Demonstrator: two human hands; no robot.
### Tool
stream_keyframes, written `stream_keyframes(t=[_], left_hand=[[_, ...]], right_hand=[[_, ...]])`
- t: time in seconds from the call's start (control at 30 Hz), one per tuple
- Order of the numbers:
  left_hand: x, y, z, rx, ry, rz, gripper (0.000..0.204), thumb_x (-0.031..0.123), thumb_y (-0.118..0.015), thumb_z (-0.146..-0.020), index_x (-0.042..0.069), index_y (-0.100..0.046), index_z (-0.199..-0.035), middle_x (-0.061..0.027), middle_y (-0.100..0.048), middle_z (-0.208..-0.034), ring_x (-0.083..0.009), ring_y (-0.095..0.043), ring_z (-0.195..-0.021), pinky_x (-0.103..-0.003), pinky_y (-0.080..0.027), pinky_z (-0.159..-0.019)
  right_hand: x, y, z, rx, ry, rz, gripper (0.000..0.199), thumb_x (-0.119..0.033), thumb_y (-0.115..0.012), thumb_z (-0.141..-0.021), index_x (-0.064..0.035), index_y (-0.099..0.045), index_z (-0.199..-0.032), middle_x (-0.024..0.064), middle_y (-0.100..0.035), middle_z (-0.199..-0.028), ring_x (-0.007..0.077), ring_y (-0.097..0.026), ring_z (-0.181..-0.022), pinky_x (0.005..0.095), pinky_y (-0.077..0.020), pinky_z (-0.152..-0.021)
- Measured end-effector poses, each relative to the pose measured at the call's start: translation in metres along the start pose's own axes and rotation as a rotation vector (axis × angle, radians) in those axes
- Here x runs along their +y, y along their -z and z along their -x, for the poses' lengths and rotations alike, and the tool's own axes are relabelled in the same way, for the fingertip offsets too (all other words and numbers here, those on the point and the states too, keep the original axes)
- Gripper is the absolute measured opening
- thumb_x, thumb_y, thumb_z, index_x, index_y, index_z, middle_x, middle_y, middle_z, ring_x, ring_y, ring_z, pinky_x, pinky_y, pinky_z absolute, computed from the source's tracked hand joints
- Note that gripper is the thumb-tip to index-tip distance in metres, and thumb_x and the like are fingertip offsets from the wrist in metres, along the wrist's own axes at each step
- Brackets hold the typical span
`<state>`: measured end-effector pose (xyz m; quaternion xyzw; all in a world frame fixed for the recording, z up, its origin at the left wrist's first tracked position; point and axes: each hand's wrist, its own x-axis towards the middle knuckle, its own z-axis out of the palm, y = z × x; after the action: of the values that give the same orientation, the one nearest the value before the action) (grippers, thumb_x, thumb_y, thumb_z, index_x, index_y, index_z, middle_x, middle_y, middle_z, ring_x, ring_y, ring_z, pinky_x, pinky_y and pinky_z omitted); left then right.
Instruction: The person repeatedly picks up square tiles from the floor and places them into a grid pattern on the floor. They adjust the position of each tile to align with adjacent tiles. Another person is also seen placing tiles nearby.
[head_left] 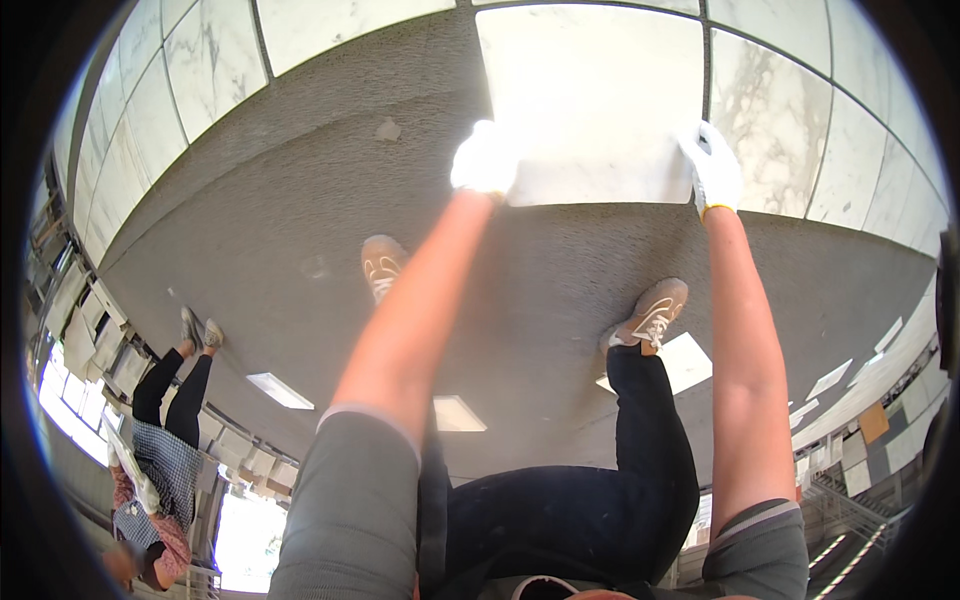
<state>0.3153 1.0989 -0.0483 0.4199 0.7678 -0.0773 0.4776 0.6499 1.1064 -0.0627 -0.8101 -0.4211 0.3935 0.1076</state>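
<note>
A bright white marble tile lies at the near side of a row of veined slabs, its surface partly washed out by glare. My left hand, in a white glove, grips its left edge near the close corner. On the opposite edge my right hand, gloved too, has its fingers against the side. I cannot tell whether the tile rests fully on the floor. A narrow gap separates it from the grey-veined marble tile on its right.
Rough grey concrete floor spreads around my shoes. Loose white tiles lie behind me on both sides. At the left another person stands carrying a pale slab. Stacked slabs line the far left edge.
</note>
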Motion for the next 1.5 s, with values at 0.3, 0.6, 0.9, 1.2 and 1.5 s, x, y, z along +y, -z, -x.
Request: stream_keyframes(t=[0.3,0.6,0.9,1.2,1.5], left_hand=[[-0.033,-0.018,-0.021,0.028,-0.096,0.104,0.033,0.027,-0.073,-0.084,0.005,-0.051,-0.095,-0.0118,-0.063,-0.081,-0.0201,-0.062,-0.067,-0.036,-0.056,-0.061],[-0.034,-0.018,-0.024,-0.002,-0.086,0.07,0.031,0.022,-0.073,-0.087,0.005,-0.05,-0.096,-0.0096,-0.061,-0.085,-0.0163,-0.061,-0.067,-0.033,-0.056,-0.06],[-0.065,-0.012,0.044,-0.119,0.075,0.723,0.049,0.008,-0.065,-0.093,0.002,-0.044,-0.137,-0.0078,-0.061,-0.093,-0.0142,-0.058,-0.071,-0.029,-0.05,-0.058],[-0.089,0.031,0.292,-0.459,0.195,0.613,0.051,0.024,-0.069,-0.092,0.0,-0.051,-0.133,-0.0072,-0.062,-0.108,-0.0165,-0.063,-0.087,-0.032,-0.055,-0.074],[-0.069,0.094,0.412,-0.489,0.288,0.647,0.051,0.024,-0.069,-0.094,-0.003,-0.052,-0.134,-0.0146,-0.064,-0.118,-0.019,-0.066,-0.096,-0.032,-0.055,-0.082]], right_hand=[[0.017,0.011,-0.012,-0.117,0.006,-0.093,0.046,-0.029,-0.069,-0.087,-0.0081,-0.066,-0.127,0.0082,-0.07,-0.113,0.0199,-0.065,-0.101,0.032,-0.0503,-0.089],[-0.005,0.033,-0.005,-0.283,-0.185,-0.304,0.052,-0.008,-0.061,-0.083,-0.0113,-0.062,-0.135,0.0051,-0.067,-0.119,0.0155,-0.061,-0.096,0.0288,-0.051,-0.083],[0.025,0.021,0.012,-0.195,0.11,-0.058,0.057,-0.031,-0.061,-0.088,-0.0075,-0.055,-0.14,0.0161,-0.062,-0.134,0.0313,-0.058,-0.121,0.0373,-0.0446,-0.104],[0.032,0.012,0.304,-0.734,-0.149,-0.068,0.053,-0.026,-0.068,-0.091,-0.0028,-0.056,-0.138,0.0116,-0.064,-0.129,0.0197,-0.065,-0.099,0.0333,-0.0559,-0.08],[-0.106,0.048,0.431,-0.911,-0.518,-0.44,0.049,-0.024,-0.065,-0.094,-0.0032,-0.057,-0.138,0.011,-0.062,-0.135,0.021,-0.057,-0.124,0.0315,-0.0433,-0.106]])
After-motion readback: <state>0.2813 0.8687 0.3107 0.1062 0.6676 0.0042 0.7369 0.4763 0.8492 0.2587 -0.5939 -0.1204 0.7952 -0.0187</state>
